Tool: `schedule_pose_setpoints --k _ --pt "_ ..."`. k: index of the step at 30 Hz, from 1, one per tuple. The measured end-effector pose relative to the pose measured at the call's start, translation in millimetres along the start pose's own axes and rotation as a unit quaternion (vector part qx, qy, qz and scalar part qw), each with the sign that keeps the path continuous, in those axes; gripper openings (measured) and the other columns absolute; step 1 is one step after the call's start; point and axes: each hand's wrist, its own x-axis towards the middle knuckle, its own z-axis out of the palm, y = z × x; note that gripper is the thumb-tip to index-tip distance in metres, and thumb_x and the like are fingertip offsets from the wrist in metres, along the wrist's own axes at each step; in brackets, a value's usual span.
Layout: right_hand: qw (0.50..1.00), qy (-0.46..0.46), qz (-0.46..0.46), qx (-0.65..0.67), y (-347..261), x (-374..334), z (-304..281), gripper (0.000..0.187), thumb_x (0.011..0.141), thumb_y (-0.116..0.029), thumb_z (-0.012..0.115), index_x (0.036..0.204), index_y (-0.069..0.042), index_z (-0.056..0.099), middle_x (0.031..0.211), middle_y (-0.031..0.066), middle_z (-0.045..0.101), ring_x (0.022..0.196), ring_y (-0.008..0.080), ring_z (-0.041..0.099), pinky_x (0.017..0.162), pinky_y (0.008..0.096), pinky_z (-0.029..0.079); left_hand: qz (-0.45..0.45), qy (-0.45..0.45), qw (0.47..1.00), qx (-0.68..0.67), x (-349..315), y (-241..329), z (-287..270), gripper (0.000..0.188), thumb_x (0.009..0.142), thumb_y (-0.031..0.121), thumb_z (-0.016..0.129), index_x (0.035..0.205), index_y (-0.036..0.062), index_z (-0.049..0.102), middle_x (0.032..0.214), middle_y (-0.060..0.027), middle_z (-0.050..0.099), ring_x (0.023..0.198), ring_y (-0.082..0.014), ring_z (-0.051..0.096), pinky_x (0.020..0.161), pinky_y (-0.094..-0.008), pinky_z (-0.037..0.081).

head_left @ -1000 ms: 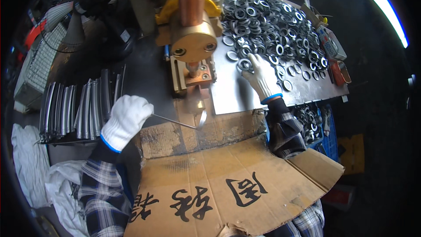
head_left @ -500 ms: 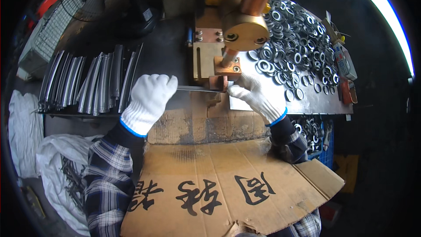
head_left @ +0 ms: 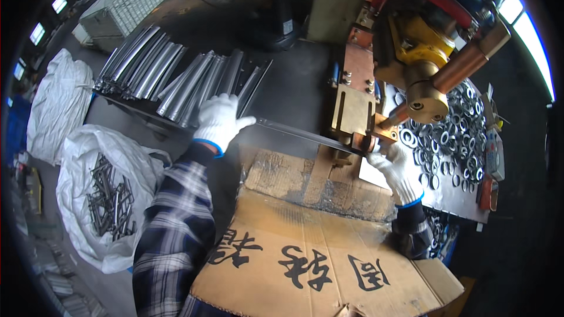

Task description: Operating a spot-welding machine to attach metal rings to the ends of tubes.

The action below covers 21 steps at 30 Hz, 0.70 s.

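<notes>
A thin metal strip [head_left: 305,134] runs from beside our left hand [head_left: 218,118] to the copper electrode [head_left: 360,141] near our right hand [head_left: 400,171]; we cannot tell whether either grips. It looks light, stiff, slick: best pinched near its left end.

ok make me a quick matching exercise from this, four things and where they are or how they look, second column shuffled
Things
1. right hand
2. pile of metal rings
3. open white sack
4. cardboard sheet

Place or look
A. brown, with black handwriting
B. by the right end of the long metal strip
C. at the left, with metal pieces inside
D. heaped on the right side

Pairs: 1-B, 2-D, 3-C, 4-A
</notes>
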Motion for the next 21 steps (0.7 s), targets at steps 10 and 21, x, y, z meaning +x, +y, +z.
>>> schedule_pose_setpoints --k 10,21 --pt "1.0 -0.004 -0.014 -0.015 4 5 -1 0.036 0.096 -0.019 0.092 0.122 0.003 0.08 0.092 0.0071 0.081 0.081 0.0117 0.068 0.074 0.0311 0.055 0.132 -0.103 0.985 -0.025 4 -33 -13 0.082 0.094 0.041 0.091 0.16 0.0059 0.059 0.142 -0.0179 0.071 0.131 -0.0377 0.07 0.113 -0.0502 0.057" --pt "0.994 -0.048 -0.001 0.1 -3 4 -1 0.038 0.096 -0.002 0.082 0.133 0.002 0.074 0.106 0.0059 0.079 0.093 0.0105 0.07 0.082 0.027 0.058 -0.078 0.122 0.971 -0.191 -6 -37 20 0.037 0.105 0.008 0.063 0.141 0.0057 0.069 0.114 -0.0197 0.081 0.101 -0.0417 0.08 0.086 -0.0545 0.065"
